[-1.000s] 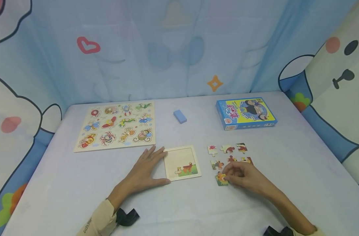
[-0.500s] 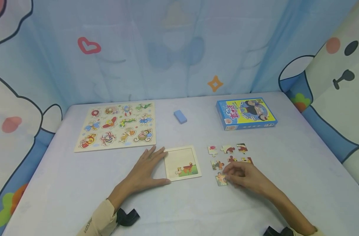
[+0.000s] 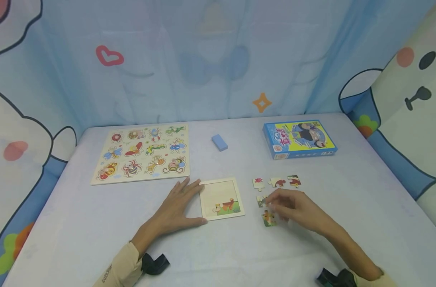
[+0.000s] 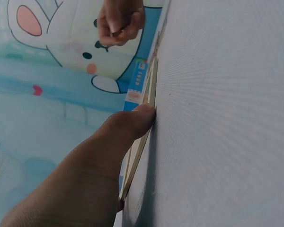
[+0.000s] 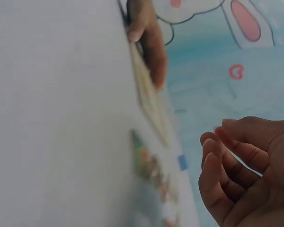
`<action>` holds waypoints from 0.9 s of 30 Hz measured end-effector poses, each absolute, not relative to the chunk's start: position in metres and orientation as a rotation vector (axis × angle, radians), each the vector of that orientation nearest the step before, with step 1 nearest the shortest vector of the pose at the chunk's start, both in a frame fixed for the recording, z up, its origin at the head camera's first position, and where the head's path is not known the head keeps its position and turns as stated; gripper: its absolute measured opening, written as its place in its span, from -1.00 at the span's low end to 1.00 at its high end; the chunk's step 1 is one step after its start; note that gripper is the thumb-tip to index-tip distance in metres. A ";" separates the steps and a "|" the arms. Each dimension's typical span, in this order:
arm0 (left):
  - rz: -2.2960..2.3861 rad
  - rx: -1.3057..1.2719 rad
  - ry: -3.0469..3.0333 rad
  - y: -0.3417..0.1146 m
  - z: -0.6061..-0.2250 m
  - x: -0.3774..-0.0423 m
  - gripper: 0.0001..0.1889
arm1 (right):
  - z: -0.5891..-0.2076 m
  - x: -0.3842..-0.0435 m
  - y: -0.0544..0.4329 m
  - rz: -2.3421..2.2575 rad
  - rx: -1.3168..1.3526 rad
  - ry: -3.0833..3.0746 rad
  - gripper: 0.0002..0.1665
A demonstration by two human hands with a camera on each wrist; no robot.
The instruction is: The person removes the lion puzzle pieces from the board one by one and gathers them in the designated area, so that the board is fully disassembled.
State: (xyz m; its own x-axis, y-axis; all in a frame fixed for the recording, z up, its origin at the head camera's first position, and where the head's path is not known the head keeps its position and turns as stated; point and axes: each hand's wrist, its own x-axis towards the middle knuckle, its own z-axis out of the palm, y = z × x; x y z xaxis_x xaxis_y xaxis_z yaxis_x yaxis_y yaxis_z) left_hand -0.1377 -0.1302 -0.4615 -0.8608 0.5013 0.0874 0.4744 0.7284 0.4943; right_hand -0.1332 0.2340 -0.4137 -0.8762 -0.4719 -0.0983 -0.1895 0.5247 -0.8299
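Observation:
My left hand (image 3: 176,207) lies spread at the left side of a small wooden puzzle tray (image 3: 218,189). Its thumb touches the tray's near left corner and its fingertips the far left one; the left wrist view shows the thumb (image 4: 128,125) against the tray edge. A few joined pieces (image 3: 226,205) lie in the tray's lower right. My right hand (image 3: 298,209) hovers just above loose jigsaw pieces, fingers curled and thumb tip close to the index fingertip. Nothing shows between them in the right wrist view. A green-edged piece (image 3: 268,219) lies beside its fingers; the hand hides other pieces.
A wooden board of insect pictures (image 3: 142,153) lies at the back left. Near the back middle is a blue block (image 3: 219,142), and a blue and yellow box (image 3: 299,138) stands back right. Several pieces, including a pink-flowered piece (image 3: 258,183), lie right of the tray.
My right hand has lifted slightly and moved a little left, away from the green-edged piece, which stays on the table. The left hand and tray have not moved.

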 end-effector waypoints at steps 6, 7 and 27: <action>0.870 0.838 2.860 -0.130 -0.464 -0.139 -0.04 | -0.394 -0.151 0.202 -1.299 -0.757 2.485 -0.78; 0.872 0.841 2.858 -0.130 -0.464 -0.139 -0.04 | -0.393 -0.154 0.195 -1.284 -0.779 2.492 -0.77; 0.822 0.859 2.875 -0.131 -0.466 -0.141 -0.07 | -0.434 -0.172 0.136 -1.123 -0.922 2.423 -0.71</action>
